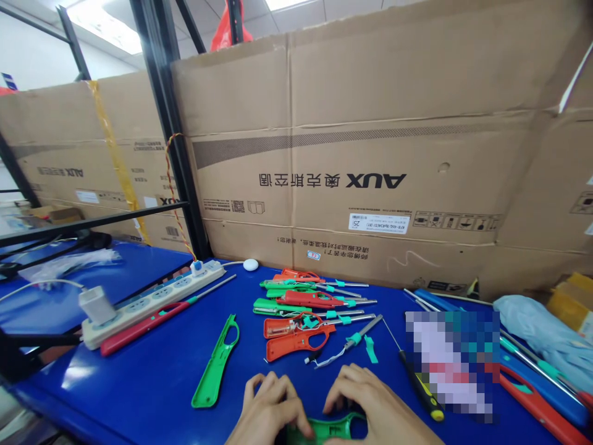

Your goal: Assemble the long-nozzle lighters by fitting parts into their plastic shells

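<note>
Bent fingers make up the grip on both sides: the left hand (274, 402) has its tips brought down onto the left part of a green lighter half-shell (328, 429), while the right hand (370, 402) arches over the shell's right part, fingers curled, though how firmly it pinches, or whether it has anything small between the tips, is hidden. That half-shell, at the near edge of the view on the blue tabletop (152, 402), is the landmark for the rest. Its hollow side seems to face up, so working well here would mean keeping it level, steadying the body with the left fingers and leaving the right ones free for fine placing; pressure is better put on the thick body than on the thin trigger loop at its right end, which could flex. Beyond the shell to the right lies a yellow-and-black screwdriver (420, 389), within easy reach; to its left, a second green half-shell (213, 377) rests apart. Straight beyond it lies a metal tube (365, 331) with thin wire leads, which are best not snagged by a sleeve or knuckle, and just beside that a loose teal tape strip (370, 350). Farther past the shell come an orange half-shell (286, 347) and a row of red and green long-nosed lighters (301, 299), then the cardboard panel (333, 93).
</note>
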The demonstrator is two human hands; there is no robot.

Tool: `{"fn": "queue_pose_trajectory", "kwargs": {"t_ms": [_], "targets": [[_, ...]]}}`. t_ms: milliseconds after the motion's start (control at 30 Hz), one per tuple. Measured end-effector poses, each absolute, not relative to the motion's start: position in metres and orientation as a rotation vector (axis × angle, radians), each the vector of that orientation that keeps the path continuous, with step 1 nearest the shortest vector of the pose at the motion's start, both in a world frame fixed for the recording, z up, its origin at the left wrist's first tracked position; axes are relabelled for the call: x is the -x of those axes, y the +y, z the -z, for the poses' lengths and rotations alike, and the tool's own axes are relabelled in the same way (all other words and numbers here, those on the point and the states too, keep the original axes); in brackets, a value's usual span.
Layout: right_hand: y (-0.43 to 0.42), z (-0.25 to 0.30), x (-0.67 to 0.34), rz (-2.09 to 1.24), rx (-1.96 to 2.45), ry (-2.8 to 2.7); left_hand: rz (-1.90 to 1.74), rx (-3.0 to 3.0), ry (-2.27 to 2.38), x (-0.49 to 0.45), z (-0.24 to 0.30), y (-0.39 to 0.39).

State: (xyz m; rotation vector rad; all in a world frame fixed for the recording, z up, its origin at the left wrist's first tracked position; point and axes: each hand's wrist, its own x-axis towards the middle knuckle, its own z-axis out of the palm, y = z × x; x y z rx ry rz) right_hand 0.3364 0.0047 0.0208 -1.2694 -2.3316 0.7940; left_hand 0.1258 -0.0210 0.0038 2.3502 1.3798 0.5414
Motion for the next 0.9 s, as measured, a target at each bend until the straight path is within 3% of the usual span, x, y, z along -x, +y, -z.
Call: {"fn": "queue_pose_trajectory", "kwargs": {"t_ms": [100,200,433,900], "targets": [[0.008,-0.025,-0.337,-0.627,1.281,-2.294,-0.368,-2.398,1.262,-0.13,-0.032,-0.009],[0.014,-0.025,-0.341,-0.398,1.313,-2.209,-0.429,-2.406,1.351,-0.135,-0.052,0.013],[0.025,-0.013,-0.348,-0.14,1.347,-2.005,-0.387,-2.643,1.444,-0.141,-0.043,0.057],[0.037,0.005,-0.364,-0.004,1.423,-1.968,-0.962,-2.527,1.467,-0.112,-0.051,0.073]]}}
